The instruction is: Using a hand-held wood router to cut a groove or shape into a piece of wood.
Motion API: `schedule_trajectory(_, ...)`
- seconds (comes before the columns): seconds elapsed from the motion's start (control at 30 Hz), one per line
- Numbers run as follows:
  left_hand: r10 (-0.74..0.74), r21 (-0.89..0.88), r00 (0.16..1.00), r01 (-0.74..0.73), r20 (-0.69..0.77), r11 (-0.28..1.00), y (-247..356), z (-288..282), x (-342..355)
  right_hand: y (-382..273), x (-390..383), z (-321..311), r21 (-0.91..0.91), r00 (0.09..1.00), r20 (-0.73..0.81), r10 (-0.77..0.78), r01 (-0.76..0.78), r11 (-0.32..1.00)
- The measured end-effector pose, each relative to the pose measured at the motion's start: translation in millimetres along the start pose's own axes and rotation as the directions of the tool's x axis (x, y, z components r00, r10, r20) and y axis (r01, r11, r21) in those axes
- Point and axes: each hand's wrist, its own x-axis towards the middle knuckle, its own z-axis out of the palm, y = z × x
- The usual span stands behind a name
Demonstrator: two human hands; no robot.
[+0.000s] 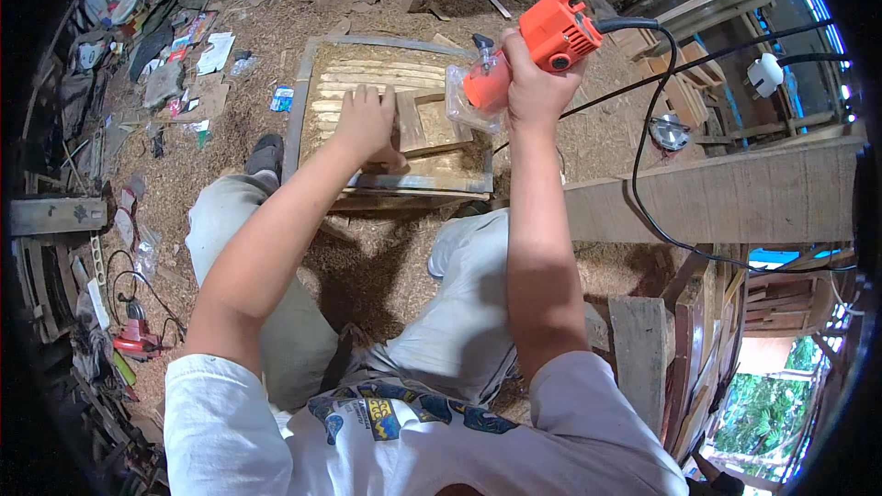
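My right hand (540,90) is wrapped round an orange trim router (554,26), raised at the right end of a low slatted worktable (297,124). The router is tilted, and its clear plastic base (457,96) points down and left over the tabletop. On the slats lies a small wooden frame (410,119) with an opening in it. My left hand (366,124) grips the frame's left side, its thumb low at the near edge. Whether the router's bit touches wood is hidden.
A black cord (673,46) runs from the router to the right and loops over a wide plank (717,193). A white plug (764,75) hangs at the right. Sawdust and scraps cover the floor. A red power tool (136,338) lies at the left, with stacked timber (694,358) near right.
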Motion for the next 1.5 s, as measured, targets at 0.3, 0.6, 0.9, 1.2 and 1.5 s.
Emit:
schedule_trajectory(0.3,-0.008,-0.016,0.996,0.010,0.089,1.000,-3,-13,-6,5,0,-7,-0.042,0.999,0.046,-0.006,0.008,0.999)
schedule_trajectory(0.6,0.270,-0.159,0.925,-0.319,-0.269,0.934,-33,-5,-7,2,-5,-30,-0.020,0.999,0.049,-0.009,0.010,1.000)
schedule_trajectory(0.9,0.396,-0.223,0.879,-0.456,-0.266,0.862,-45,-29,-24,-31,-18,-22,0.049,0.996,0.056,-0.067,0.064,0.997)
schedule_trajectory(1.2,0.384,-0.221,0.899,-0.426,-0.210,0.877,-37,-32,-16,-33,-21,-19,0.060,0.993,0.051,-0.108,0.105,0.993)
schedule_trajectory(1.5,0.128,-0.106,0.955,-0.102,0.268,0.989,-33,-47,-9,-25,-21,-8,0.104,0.997,0.034,0.073,-0.076,0.992)
